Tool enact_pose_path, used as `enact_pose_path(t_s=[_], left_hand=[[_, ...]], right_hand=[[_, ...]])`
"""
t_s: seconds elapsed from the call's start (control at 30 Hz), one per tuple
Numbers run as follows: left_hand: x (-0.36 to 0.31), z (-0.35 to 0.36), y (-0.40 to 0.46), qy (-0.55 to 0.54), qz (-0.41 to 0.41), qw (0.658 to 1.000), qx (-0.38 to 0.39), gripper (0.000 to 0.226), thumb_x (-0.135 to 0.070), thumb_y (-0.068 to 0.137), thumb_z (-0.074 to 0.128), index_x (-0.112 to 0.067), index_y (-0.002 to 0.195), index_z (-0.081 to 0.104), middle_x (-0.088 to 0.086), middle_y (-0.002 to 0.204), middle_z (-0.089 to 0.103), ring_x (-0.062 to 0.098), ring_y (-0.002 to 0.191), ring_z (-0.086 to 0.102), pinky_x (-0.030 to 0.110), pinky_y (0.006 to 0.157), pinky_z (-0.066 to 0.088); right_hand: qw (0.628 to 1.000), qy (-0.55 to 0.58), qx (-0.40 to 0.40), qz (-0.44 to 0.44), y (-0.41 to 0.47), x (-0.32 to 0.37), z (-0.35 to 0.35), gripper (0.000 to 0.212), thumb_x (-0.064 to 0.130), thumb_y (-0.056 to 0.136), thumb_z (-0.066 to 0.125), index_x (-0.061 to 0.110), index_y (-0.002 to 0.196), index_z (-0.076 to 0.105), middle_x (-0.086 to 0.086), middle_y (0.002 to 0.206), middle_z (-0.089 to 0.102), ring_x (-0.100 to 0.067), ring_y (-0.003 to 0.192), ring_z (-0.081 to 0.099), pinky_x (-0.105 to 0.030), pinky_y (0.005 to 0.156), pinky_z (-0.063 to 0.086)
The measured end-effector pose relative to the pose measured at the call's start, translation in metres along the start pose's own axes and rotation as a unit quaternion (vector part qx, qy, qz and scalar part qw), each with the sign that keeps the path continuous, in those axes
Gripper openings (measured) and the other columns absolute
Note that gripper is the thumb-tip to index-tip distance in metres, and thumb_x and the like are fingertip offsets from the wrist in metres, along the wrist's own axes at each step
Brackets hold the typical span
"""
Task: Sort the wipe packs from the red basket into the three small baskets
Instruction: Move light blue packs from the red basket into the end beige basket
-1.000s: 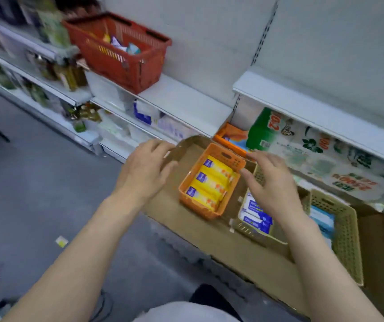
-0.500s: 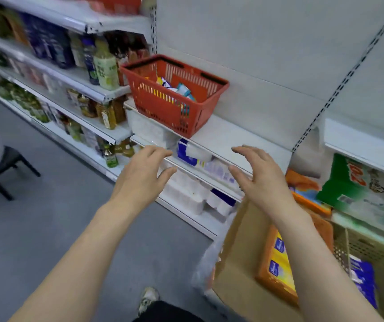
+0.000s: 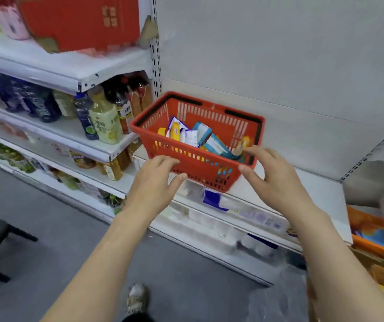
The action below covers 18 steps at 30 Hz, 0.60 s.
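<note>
Both hands have come forward since the earlier frame and now reach the red plastic slotted basket, which fills more of the view than before. This red basket stands on a white metal shelf, with its far side near the pale back panel. Inside it lie mixed wipe packs in yellow, white and light blue, piled loosely. The left hand is spread, its fingers lying against the near wall of the basket and holding nothing. The right hand is also spread wide at the near right corner, its fingertips over the rim; whether they touch the rim cannot be told. Tall drink bottles stand on the neighbouring shelf just left of the basket.
</note>
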<state>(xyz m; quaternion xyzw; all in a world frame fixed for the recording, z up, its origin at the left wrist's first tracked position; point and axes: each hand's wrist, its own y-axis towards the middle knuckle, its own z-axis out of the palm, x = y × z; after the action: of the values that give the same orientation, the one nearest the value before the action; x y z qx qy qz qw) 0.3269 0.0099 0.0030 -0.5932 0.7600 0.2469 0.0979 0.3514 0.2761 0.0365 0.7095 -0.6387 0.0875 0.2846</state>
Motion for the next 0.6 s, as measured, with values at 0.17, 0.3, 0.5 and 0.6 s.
enact_pose_path(t_s=[0.17,0.3,0.5,0.6], left_hand=[[0.06,0.011,0.106,-0.043,0.059,0.997,0.037,0.04,-0.04,0.094,0.06,-0.016,0.126,0.061,0.003,0.126,0.058,0.023,0.12,0.052,0.036,0.102,0.04],[0.096,0.014,0.179,-0.052,0.085,0.991,0.084,0.039,-0.033,0.092,0.064,-0.012,0.125,0.063,0.008,0.126,0.061,0.027,0.12,0.053,0.037,0.103,0.039],[0.117,0.048,0.258,-0.075,0.091,0.981,0.156,0.039,-0.034,0.092,0.065,-0.013,0.124,0.064,0.011,0.127,0.062,0.028,0.12,0.054,0.032,0.099,0.035],[0.124,0.071,0.284,-0.073,0.089,0.976,0.186,0.043,-0.038,0.093,0.063,-0.015,0.129,0.06,0.008,0.132,0.059,0.025,0.125,0.051,0.032,0.102,0.035]], right_hand=[[0.996,-0.017,-0.047,0.073,0.065,0.009,0.043,0.038,0.033,0.092,0.063,0.021,0.128,0.061,0.0,0.133,0.058,-0.018,0.121,0.053,-0.03,0.098,0.042],[0.993,-0.016,-0.041,0.113,0.115,0.021,0.069,0.036,0.031,0.092,0.065,0.019,0.126,0.063,-0.001,0.131,0.06,-0.02,0.12,0.056,-0.033,0.1,0.045],[0.98,-0.047,0.035,0.189,0.181,-0.001,0.106,0.043,0.041,0.092,0.063,0.023,0.131,0.059,0.0,0.132,0.058,-0.018,0.122,0.053,-0.032,0.101,0.042],[0.973,-0.068,0.083,0.206,0.217,-0.03,0.125,0.044,0.041,0.093,0.063,0.019,0.131,0.059,-0.003,0.132,0.059,-0.022,0.121,0.054,-0.033,0.098,0.042]])
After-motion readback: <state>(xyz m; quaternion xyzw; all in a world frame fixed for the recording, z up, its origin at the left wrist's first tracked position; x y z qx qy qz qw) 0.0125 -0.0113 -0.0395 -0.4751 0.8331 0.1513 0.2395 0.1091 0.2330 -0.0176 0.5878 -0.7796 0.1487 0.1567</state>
